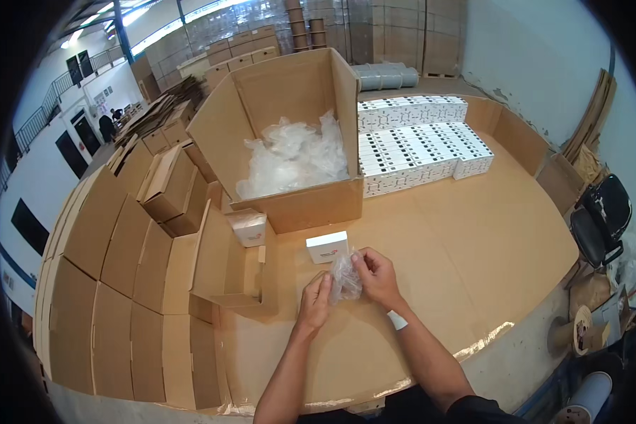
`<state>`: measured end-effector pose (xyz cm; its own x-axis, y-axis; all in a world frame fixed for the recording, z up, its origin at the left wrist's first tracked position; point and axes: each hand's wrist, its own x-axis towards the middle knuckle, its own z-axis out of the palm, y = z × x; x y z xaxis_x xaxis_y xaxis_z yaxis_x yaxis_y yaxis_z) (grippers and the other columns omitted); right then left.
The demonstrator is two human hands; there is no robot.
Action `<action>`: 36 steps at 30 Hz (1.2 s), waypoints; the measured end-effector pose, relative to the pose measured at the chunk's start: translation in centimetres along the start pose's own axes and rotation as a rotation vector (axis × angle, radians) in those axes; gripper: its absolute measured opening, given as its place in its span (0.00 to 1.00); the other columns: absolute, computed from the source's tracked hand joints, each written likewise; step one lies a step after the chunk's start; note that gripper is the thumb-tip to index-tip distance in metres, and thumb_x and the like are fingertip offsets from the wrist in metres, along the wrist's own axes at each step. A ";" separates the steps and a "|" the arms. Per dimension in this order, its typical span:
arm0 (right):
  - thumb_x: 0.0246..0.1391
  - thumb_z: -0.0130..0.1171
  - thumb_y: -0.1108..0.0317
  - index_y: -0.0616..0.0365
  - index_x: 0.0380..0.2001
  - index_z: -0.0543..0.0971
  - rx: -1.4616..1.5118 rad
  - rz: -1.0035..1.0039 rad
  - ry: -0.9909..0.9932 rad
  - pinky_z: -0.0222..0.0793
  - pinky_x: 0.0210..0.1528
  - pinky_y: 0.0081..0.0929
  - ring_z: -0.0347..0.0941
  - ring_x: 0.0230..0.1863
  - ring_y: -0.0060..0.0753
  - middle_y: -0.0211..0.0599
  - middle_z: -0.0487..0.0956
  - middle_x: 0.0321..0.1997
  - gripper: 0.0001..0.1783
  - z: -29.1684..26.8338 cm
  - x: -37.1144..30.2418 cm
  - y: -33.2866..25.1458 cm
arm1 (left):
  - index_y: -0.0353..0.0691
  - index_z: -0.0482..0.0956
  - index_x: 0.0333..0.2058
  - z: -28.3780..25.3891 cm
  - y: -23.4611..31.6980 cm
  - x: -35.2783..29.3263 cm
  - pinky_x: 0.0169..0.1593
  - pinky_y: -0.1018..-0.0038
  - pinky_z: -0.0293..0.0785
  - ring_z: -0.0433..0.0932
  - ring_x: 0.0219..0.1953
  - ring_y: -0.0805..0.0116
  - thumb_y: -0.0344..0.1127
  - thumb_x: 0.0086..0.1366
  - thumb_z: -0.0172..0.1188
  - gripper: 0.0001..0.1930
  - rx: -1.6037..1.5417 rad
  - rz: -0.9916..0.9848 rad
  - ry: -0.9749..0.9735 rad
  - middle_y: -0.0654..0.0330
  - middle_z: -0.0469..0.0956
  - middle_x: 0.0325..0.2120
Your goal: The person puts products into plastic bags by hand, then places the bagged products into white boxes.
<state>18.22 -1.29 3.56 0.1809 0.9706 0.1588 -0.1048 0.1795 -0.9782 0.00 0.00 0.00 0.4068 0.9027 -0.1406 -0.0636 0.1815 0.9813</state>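
A crumpled clear plastic bag (345, 278) is held between both my hands above the cardboard-covered table. My left hand (315, 301) grips its left side with thumb and fingers closed. At its upper right edge, my right hand (377, 276) pinches the plastic; a white patch shows on that wrist. Just beyond the bag stands a small white box (326, 248) with a red mark. Another white box (249, 230), wrapped in clear plastic, sits inside an open carton (222, 263) to the left.
A large open carton (300, 207) full of clear plastic bags (293, 159) stands ahead. Rows of white boxes (424, 152) are stacked at the back right. Brown cartons (113, 283) line the left side. A black chair (601, 222) stands beyond the table's right edge.
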 end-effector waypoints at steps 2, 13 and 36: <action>0.67 0.58 0.68 0.62 0.36 0.80 -0.153 -0.090 0.042 0.68 0.33 0.20 0.70 0.26 0.18 0.29 0.78 0.26 0.08 0.2 -0.3 -0.4 | 0.35 0.75 0.57 1.7 2.0 -0.9 0.58 0.71 0.70 0.74 0.53 0.71 0.49 0.73 0.58 0.24 0.094 0.301 0.143 0.60 0.78 0.50; 0.67 0.55 0.74 0.65 0.39 0.78 -0.383 -0.351 0.083 0.68 0.29 0.25 0.69 0.24 0.21 0.37 0.74 0.22 0.05 2.3 -0.8 -1.6 | 0.34 0.77 0.46 1.9 2.3 -0.5 0.43 0.77 0.72 0.74 0.38 0.78 0.39 0.78 0.51 0.13 0.133 0.387 0.499 0.63 0.79 0.35; 0.57 0.69 0.75 0.60 0.48 0.75 -0.157 0.042 -0.322 0.69 0.37 0.17 0.70 0.34 0.12 0.24 0.74 0.37 0.18 -0.4 -0.5 -2.2 | 0.35 0.75 0.45 1.9 3.3 -1.1 0.45 0.79 0.71 0.72 0.39 0.78 0.34 0.78 0.49 0.09 0.030 0.472 0.538 0.66 0.75 0.35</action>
<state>18.73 -2.21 5.58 -0.1404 0.9818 0.1279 0.0501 0.1361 -0.9894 1.08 -1.13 3.62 -0.1644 0.9508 0.2627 -0.0937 -0.2802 0.9554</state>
